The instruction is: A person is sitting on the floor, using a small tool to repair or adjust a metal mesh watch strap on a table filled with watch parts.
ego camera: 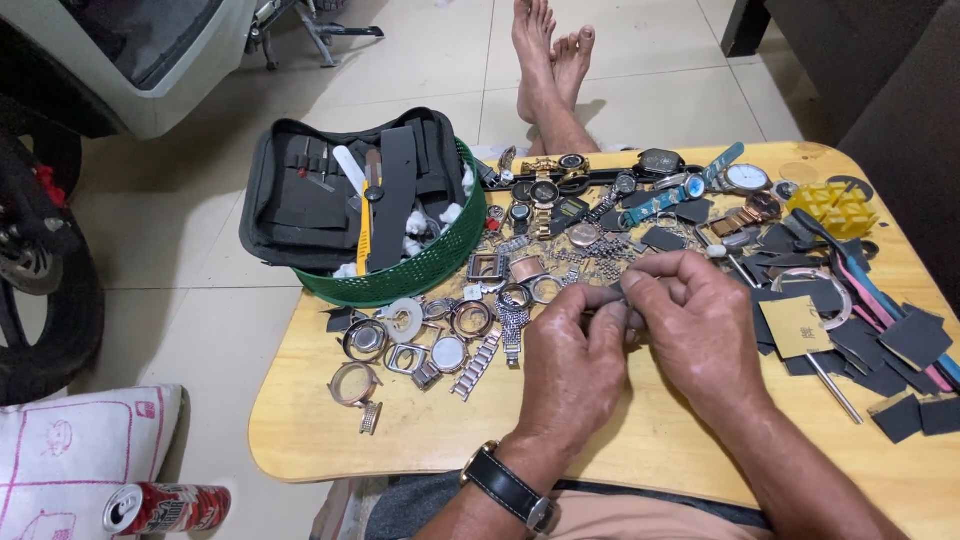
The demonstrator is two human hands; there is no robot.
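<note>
Pale floor tiles surround a low wooden table (330, 430) strewn with watch cases (365, 340), bands and dark pads, a green basket (440, 265) at its far left; over the middle, left hand (575, 365) and right hand (700, 330) meet, fingertips pinched on a small metal part (618, 290). It is greyish and mostly hidden; its axis cannot be told.

A single head-worn camera looks steeply down, close over a low wooden table (330, 440), facing forward.
</note>
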